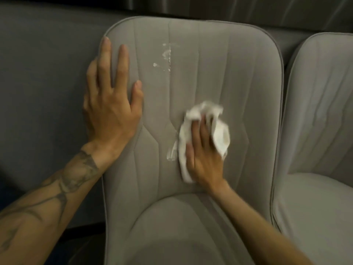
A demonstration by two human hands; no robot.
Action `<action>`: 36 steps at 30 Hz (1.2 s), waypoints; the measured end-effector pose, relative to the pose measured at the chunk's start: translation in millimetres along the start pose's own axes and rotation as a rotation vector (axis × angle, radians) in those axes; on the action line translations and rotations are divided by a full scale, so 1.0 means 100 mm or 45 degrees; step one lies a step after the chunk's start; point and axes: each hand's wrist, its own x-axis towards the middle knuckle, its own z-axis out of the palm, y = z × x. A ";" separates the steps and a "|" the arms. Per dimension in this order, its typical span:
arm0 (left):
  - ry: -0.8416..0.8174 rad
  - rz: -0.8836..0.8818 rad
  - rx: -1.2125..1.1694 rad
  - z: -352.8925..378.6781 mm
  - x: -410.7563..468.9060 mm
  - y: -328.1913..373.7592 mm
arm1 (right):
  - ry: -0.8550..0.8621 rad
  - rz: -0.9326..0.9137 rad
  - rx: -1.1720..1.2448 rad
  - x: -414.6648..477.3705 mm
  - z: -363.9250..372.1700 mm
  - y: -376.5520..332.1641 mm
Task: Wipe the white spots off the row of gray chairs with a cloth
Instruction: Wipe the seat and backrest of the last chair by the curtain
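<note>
Right hand (205,153) is down on the backrest of the middle gray chair (219,77), fingers spread over a crumpled white cloth (202,129) and pressing it flat against the upholstery. The cloth bunches out past the fingertips and spills to both sides of the hand, with a strip trailing down along the thumb side toward the wrist. Just beside that strip, on the thumb side, there's a wet-looking white smear (171,153) on the fabric, touching or nearly touching the cloth edge; the blur makes it hard to say which.

Left hand (112,104) is wide open, holding nothing, palm laid flat on the chair's left edge. Its fingers point up along the piped rim, the outer ones wrapping off the side, the thumb resting on the front face of the backrest. A dark tattoo runs along that bare forearm (63,190).

Up beyond the right hand's fingertips, well apart from the cloth, sit the white spots (166,54): a cluster of splashes along a stitched seam in the upper backrest, with one small blob a little nearer the left hand. They lie roughly level with the left hand's fingers, off to its thumb side.

Below both wrists is the chair's rounded seat cushion (183,226). Off past the right hand's little-finger side stands a second gray chair (321,115), close alongside the first.
</note>
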 end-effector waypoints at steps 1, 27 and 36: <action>0.002 0.001 0.003 0.00 0.00 0.01 | -0.055 -0.028 -0.037 -0.34 0.09 -0.03; 0.036 0.023 0.007 -0.02 0.01 0.00 | 0.075 0.280 0.300 0.49 0.12 -0.42; 0.037 0.020 -0.012 0.01 -0.01 0.01 | -0.206 0.189 0.258 -0.71 0.35 -0.52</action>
